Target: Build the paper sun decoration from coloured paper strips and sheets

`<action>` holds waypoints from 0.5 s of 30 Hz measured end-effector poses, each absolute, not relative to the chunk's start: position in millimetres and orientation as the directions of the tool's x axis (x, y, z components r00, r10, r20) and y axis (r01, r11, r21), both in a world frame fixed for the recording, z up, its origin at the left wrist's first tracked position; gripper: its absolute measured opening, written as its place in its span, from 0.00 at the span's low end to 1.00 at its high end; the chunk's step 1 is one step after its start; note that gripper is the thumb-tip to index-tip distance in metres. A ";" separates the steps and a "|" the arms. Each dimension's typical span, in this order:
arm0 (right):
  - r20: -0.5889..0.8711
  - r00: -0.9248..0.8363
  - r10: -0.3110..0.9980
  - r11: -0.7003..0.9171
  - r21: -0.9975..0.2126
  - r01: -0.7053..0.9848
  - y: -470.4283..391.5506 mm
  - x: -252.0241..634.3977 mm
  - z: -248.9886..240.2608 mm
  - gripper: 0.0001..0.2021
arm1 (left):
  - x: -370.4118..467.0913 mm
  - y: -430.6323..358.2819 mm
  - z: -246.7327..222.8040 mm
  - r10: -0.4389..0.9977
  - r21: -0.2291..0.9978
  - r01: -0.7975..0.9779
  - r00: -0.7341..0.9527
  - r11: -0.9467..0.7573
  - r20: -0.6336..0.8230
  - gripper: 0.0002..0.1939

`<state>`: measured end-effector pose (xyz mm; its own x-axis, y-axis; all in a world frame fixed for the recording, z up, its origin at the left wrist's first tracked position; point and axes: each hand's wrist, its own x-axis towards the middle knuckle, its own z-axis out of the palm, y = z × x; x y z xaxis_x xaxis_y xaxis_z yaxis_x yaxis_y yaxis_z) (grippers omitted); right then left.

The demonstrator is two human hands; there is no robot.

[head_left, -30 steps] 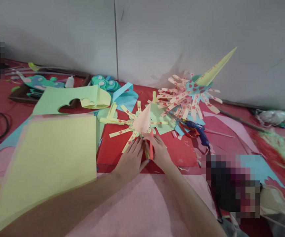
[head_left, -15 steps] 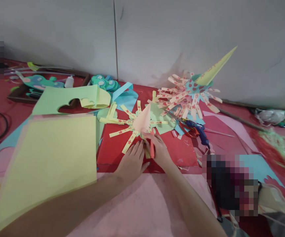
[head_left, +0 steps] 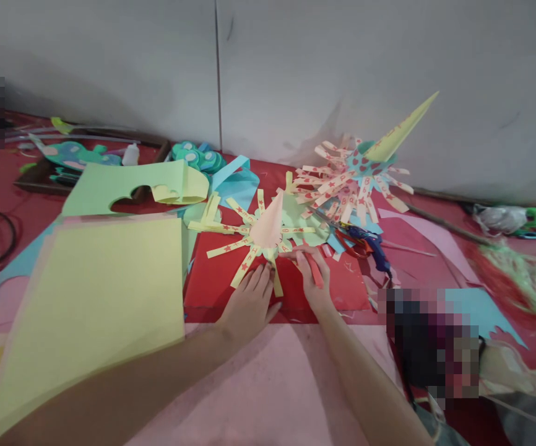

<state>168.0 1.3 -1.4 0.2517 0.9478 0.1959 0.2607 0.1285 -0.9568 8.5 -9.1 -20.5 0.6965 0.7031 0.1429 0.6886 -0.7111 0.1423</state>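
Observation:
A paper piece with a pale pink cone (head_left: 268,227) at its centre and yellow strips fanning out lies on a red board (head_left: 212,272). Red stars and letters mark several strips. My left hand (head_left: 250,297) rests flat, fingers extended, with its fingertips at the lower strips. In my right hand (head_left: 317,279) is a red-orange marker (head_left: 315,271), held just right of the bottom strip (head_left: 278,282), which shows no marks that I can make out.
Yellow sheets (head_left: 105,285) lie at left. Behind are a wooden tray (head_left: 31,179) and blue paper (head_left: 240,183). A decorated paper hat (head_left: 365,167), scissors (head_left: 349,243) and a blue glue gun (head_left: 376,248) are at right. A blurred person sits at lower right.
My right hand has moved right with the marker, off the bottom strip, which now shows more fully. The marker leans more. My left hand has hardly moved.

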 end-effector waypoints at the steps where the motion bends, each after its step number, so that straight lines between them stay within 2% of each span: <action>1: 0.173 0.273 0.946 0.105 -0.963 0.247 2.9 167.0 0.1 0.10 | 8.4 -9.0 -20.1 0.701 0.137 0.688 0.699 -0.713 0.139 0.27; 7: 0.039 0.236 0.971 0.031 -0.999 0.039 23.2 157.0 -0.4 0.23 | 8.3 -8.4 -16.9 0.693 0.106 0.685 0.706 -0.721 0.147 0.26; 12: 0.007 0.303 0.953 -0.007 -0.999 0.047 29.6 151.7 -8.2 0.17 | 8.6 -9.4 -15.2 0.696 0.105 0.689 0.701 -0.717 0.152 0.25; 15: -0.002 0.330 0.944 0.000 -1.000 -0.006 30.1 151.5 -11.5 0.14 | 8.7 -10.0 -14.4 0.703 0.119 0.693 0.696 -0.711 0.145 0.26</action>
<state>151.5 30.1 -11.5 0.3298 0.9441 -0.0020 -0.0062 0.0001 -1.0000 8.7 -10.0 -14.4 0.6960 0.7032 0.1451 0.6934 -0.7108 0.1186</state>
